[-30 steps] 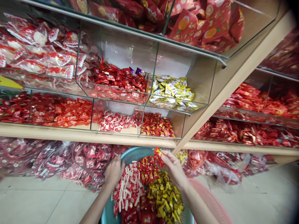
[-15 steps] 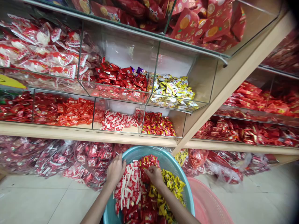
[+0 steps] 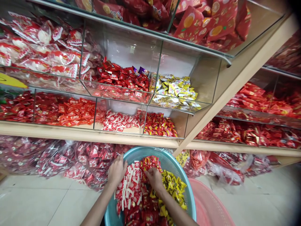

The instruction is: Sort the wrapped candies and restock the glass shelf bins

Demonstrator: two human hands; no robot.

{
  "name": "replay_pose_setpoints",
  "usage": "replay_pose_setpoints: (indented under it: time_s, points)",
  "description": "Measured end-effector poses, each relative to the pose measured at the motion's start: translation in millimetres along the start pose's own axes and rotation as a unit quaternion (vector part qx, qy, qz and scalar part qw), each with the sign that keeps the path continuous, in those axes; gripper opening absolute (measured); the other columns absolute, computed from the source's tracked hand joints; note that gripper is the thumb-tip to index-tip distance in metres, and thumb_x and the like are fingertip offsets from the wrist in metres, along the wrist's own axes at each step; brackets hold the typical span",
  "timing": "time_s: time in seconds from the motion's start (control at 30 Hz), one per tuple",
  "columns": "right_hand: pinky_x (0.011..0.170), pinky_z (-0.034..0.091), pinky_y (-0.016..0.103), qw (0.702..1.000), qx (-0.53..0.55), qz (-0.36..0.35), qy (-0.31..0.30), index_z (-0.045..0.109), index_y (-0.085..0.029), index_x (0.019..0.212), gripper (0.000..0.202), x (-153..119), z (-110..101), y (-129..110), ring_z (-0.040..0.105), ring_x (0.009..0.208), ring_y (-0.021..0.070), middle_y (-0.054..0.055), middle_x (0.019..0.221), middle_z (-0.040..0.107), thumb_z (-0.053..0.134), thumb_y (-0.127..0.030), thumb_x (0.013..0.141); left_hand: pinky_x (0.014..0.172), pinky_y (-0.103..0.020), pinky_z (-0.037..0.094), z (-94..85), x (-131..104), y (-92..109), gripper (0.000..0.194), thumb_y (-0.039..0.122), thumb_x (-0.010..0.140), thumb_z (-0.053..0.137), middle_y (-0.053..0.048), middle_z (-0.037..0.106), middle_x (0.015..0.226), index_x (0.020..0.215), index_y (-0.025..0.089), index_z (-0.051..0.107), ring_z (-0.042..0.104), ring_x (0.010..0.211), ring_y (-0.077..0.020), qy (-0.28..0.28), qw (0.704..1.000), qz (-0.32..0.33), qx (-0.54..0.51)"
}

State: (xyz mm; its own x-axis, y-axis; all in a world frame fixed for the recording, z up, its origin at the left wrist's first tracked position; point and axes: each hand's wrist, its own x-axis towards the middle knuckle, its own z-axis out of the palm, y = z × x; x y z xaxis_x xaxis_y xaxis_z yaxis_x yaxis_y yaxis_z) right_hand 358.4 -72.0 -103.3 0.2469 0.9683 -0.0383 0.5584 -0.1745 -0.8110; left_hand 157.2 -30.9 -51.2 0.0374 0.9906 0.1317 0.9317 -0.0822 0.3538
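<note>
A blue plastic basket (image 3: 172,163) holds wrapped candies sorted by colour. My left hand (image 3: 117,171) is at its left rim, fingers curled over the edge. Beside that hand lie red-and-white candies (image 3: 129,188). My right hand (image 3: 154,179) is inside the basket with its fingers pinched together, touching small red-and-yellow candies (image 3: 150,161); what sits between the fingertips is hidden. Yellow candies (image 3: 175,190) fill the basket's right side, and dark red candies (image 3: 138,216) lie at the near bottom.
A pink basket (image 3: 207,201) stands on the tiled floor behind the blue one. Ahead rises a wooden shelf (image 3: 150,138) with clear bins of red-and-white candies (image 3: 119,121), red-and-yellow candies (image 3: 160,125) and yellow-and-white candies (image 3: 175,88). Plastic bags of candy (image 3: 94,160) lie beneath it.
Almost nothing differs. The view has shifted very slightly, and my right hand remains among the red-and-yellow candies with a small shift of the wrist.
</note>
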Motion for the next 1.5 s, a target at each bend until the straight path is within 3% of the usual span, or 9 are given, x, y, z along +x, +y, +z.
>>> replay_pose_setpoints:
  time_s: [0.17, 0.33, 0.63, 0.83, 0.97, 1.1, 1.23, 1.37, 1.5]
  points:
    - [0.048, 0.031, 0.02, 0.999, -0.044, -0.019, -0.01, 0.051, -0.018, 0.058, 0.025, 2.3, -31.0, -15.0, 0.045, 0.049, 0.0102, -0.002, 0.052, 0.053, 0.052, -0.036, 0.075, 0.066, -0.029, 0.052, 3.3, 1.2, -1.3, 0.046, 0.035, 0.089, 0.026, -0.015, 0.06, 0.112, 0.122, 0.009, 0.047, 0.063, 0.088, -0.0198, 0.004, 1.0, 0.003, -0.011]
    - [0.058, 0.032, 0.022, 0.985, -0.172, -0.029, -0.005, 0.052, -0.019, 0.052, 0.024, 0.3, -51.8, -21.4, 0.053, 0.064, 0.0139, 0.0, 0.061, 0.059, 0.052, -0.027, 0.074, 0.063, -0.03, 0.052, 12.5, 3.0, -6.7, 0.047, 0.035, 0.089, 0.027, -0.015, 0.062, 0.108, 0.122, 0.009, 0.047, 0.063, 0.083, -0.0196, 0.008, 1.0, 0.002, -0.02]
    - [0.071, 0.032, 0.028, 0.934, -0.355, -0.03, -0.01, 0.064, -0.02, 0.065, 0.023, -11.0, -42.0, -29.2, 0.054, 0.085, 0.0196, 0.006, 0.082, 0.065, 0.049, -0.029, 0.08, 0.066, -0.028, 0.05, -0.3, 0.3, -0.6, 0.043, 0.033, 0.089, 0.028, -0.014, 0.061, 0.109, 0.121, 0.011, 0.046, 0.063, 0.086, -0.0187, 0.004, 1.0, 0.005, 0.004]
    - [0.07, 0.032, 0.032, 0.917, -0.393, -0.07, -0.008, 0.067, -0.019, 0.07, 0.026, -10.8, -42.6, -33.1, 0.053, 0.088, 0.024, 0.01, 0.086, 0.065, 0.046, -0.028, 0.083, 0.068, -0.028, 0.049, -1.7, 0.0, -0.2, 0.042, 0.033, 0.089, 0.027, -0.013, 0.061, 0.109, 0.12, 0.011, 0.047, 0.063, 0.085, -0.0185, 0.004, 1.0, 0.007, 0.014]
    - [0.069, 0.032, 0.031, 0.928, -0.348, -0.129, 0.017, 0.063, -0.018, 0.069, 0.025, -7.2, -58.7, -63.3, 0.051, 0.084, 0.0214, 0.008, 0.084, 0.062, 0.045, -0.026, 0.085, 0.068, -0.028, 0.049, -1.3, 0.1, -0.6, 0.043, 0.033, 0.089, 0.026, -0.014, 0.06, 0.111, 0.121, 0.011, 0.046, 0.063, 0.086, -0.0187, 0.0, 1.0, 0.004, 0.004]
    - [0.072, 0.034, 0.028, 0.936, -0.227, -0.266, 0.034, 0.059, -0.019, 0.069, 0.029, -0.6, -83.9, -121.7, 0.049, 0.079, 0.0164, 0.003, 0.08, 0.058, 0.041, -0.03, 0.089, 0.069, -0.03, 0.049, -0.9, 0.4, -1.2, 0.043, 0.032, 0.089, 0.027, -0.014, 0.061, 0.109, 0.122, 0.01, 0.045, 0.062, 0.086, -0.0195, -0.003, 1.0, 0.004, 0.005]
    - [0.076, 0.036, 0.028, 0.92, -0.135, -0.36, 0.08, 0.061, -0.019, 0.077, 0.027, 24.3, -108.1, -171.8, 0.049, 0.083, 0.0161, 0.004, 0.085, 0.058, 0.041, -0.032, 0.089, 0.07, -0.031, 0.049, 2.1, 0.8, -3.3, 0.042, 0.032, 0.089, 0.027, -0.014, 0.062, 0.108, 0.12, 0.01, 0.046, 0.062, 0.087, -0.02, 0.0, 1.0, 0.006, 0.001]
    - [0.078, 0.037, 0.028, 0.921, -0.154, -0.338, 0.118, 0.063, -0.018, 0.08, 0.021, 76.5, -121.0, -192.2, 0.05, 0.082, 0.0156, 0.004, 0.084, 0.059, 0.047, -0.029, 0.086, 0.071, -0.032, 0.049, 6.5, 1.3, -6.0, 0.044, 0.032, 0.089, 0.027, -0.015, 0.061, 0.109, 0.122, 0.01, 0.046, 0.062, 0.087, -0.0201, 0.001, 1.0, 0.0, -0.013]
    - [0.072, 0.038, 0.024, 0.935, -0.192, -0.29, 0.072, 0.066, -0.017, 0.085, 0.015, 126.3, -116.6, -198.2, 0.054, 0.079, 0.0146, 0.004, 0.084, 0.063, 0.056, -0.025, 0.079, 0.075, -0.031, 0.049, 6.1, 1.0, -6.4, 0.043, 0.032, 0.089, 0.028, -0.015, 0.06, 0.113, 0.122, 0.01, 0.046, 0.061, 0.093, -0.0203, 0.002, 1.0, 0.003, -0.018]
